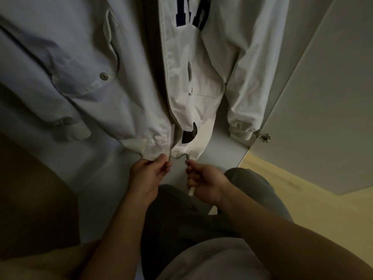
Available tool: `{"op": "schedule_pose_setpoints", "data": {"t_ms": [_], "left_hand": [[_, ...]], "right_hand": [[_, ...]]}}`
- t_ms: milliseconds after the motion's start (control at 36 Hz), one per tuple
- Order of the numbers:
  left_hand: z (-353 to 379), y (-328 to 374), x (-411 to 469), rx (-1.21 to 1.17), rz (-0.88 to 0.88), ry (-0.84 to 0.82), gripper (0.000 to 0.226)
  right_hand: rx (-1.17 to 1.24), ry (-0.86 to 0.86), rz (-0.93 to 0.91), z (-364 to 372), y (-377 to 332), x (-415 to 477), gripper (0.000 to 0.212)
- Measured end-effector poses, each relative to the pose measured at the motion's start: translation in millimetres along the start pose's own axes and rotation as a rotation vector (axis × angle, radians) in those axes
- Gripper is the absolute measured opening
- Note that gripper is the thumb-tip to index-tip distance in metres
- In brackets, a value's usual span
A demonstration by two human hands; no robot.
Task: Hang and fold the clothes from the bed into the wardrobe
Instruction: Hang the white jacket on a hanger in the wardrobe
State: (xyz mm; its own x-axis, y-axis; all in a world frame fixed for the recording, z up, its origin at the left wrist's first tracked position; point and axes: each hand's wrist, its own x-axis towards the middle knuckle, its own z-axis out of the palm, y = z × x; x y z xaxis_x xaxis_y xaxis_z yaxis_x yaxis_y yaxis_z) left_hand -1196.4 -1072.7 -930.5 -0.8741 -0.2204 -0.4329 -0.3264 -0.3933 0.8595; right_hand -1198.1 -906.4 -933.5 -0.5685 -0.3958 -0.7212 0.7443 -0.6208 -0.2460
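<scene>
Pale cotton fills my left side: a front panel with a buttoned pocket flap (pixel 104 76) and a cuff hanging below it, though I cannot tell whether this is the white jacket's (pixel 193 81) own left half or a second garment next to it. Moving right, the left hand (pixel 147 172) pinches the ribbed hem corner just at the foot of the zip (pixel 164 57), fingers curled tight on the cloth. The jacket hangs open inside the wardrobe, brown lining showing in the gap, dark blue lettering high on its chest; the rail and hanger are out of view. The right hand (pixel 203 182) is closed round the metal zip slider (pixel 187 158) at the other hem corner, with a pale strip poking out under the palm. I judge the jacket light, soft and limp, so it will swing and bunch unless both hem corners are held taut; the zip ends are the right places to grip, and the small slider could slip. Under the hem lies the wardrobe's pale base panel (pixel 222 142), bare where I can see it. Further right stands the open wardrobe door (pixel 323 98) with its hinge (pixel 265 137), then wooden floor (pixel 302 188).
</scene>
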Motion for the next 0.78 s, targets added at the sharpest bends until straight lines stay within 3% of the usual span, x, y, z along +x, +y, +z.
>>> {"op": "schedule_pose_setpoints", "data": {"t_ms": [139, 389, 778], "left_hand": [[9.9, -4.0, -8.7, -0.042, -0.035, 0.067, 0.009], [21.7, -22.7, -16.9, 0.066, 0.073, 0.293, 0.015], [29.6, -27.4, -28.0, 0.080, 0.065, 0.311, 0.012]], "right_hand": [[0.010, -0.016, -0.054, 3.2, 18.0, -8.0, 0.013], [-0.071, -0.002, -0.087, 12.5, 29.5, -10.6, 0.012], [-0.046, 0.147, -0.171, 21.1, 34.3, -14.8, 0.009]]}}
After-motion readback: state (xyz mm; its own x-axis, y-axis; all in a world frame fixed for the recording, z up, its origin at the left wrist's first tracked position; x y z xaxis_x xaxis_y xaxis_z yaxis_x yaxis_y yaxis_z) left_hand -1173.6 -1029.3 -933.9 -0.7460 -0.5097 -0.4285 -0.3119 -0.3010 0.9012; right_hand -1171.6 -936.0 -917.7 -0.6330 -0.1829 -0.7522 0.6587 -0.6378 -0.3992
